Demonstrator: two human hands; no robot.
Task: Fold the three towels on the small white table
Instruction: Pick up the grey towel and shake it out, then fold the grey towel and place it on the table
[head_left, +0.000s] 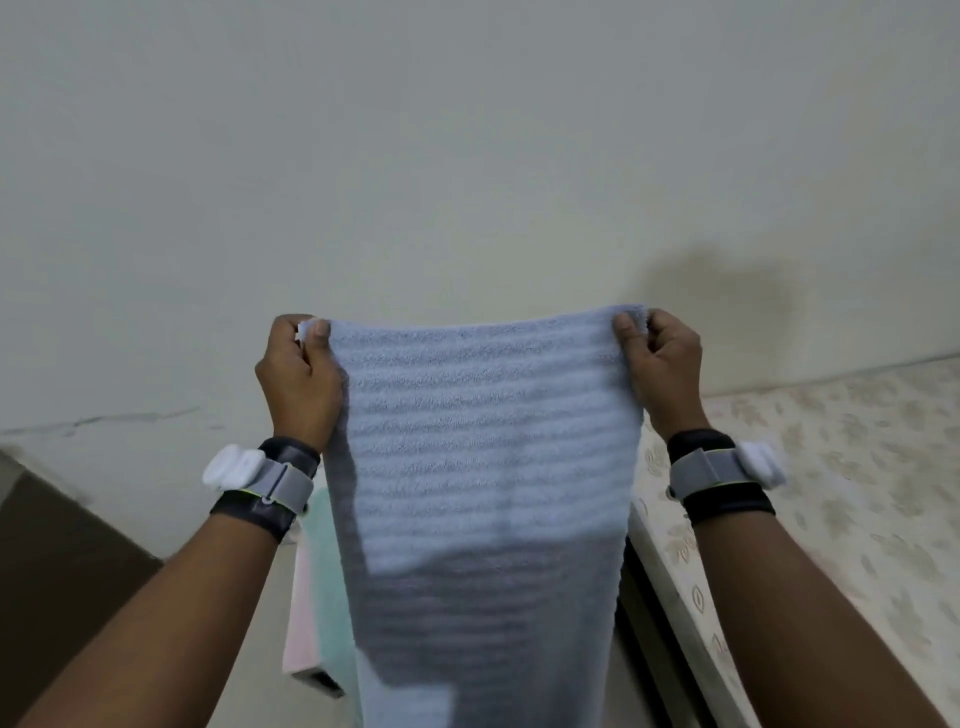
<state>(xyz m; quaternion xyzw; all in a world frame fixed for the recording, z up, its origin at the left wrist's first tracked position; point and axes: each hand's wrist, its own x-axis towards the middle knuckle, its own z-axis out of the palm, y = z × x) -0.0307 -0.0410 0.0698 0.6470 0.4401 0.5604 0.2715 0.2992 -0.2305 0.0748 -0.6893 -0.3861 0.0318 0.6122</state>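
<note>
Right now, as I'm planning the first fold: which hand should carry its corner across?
Neither clearly: left hand and right hand pinch the ribbed pale-blue towel's top corners level. Right, marginally.

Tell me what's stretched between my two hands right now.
The blue towel, in the head view. The left hand and right hand each pinch a top corner, and the top edge spans the gap while the rest hangs down.

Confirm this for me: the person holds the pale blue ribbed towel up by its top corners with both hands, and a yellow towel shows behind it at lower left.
Not quite. Both hands, left and right, do pinch the top corners of the pale blue ribbed towel, but the head view shows that the towel behind it at lower left is mint green, not yellow, with a pale pink one beside it.
</note>
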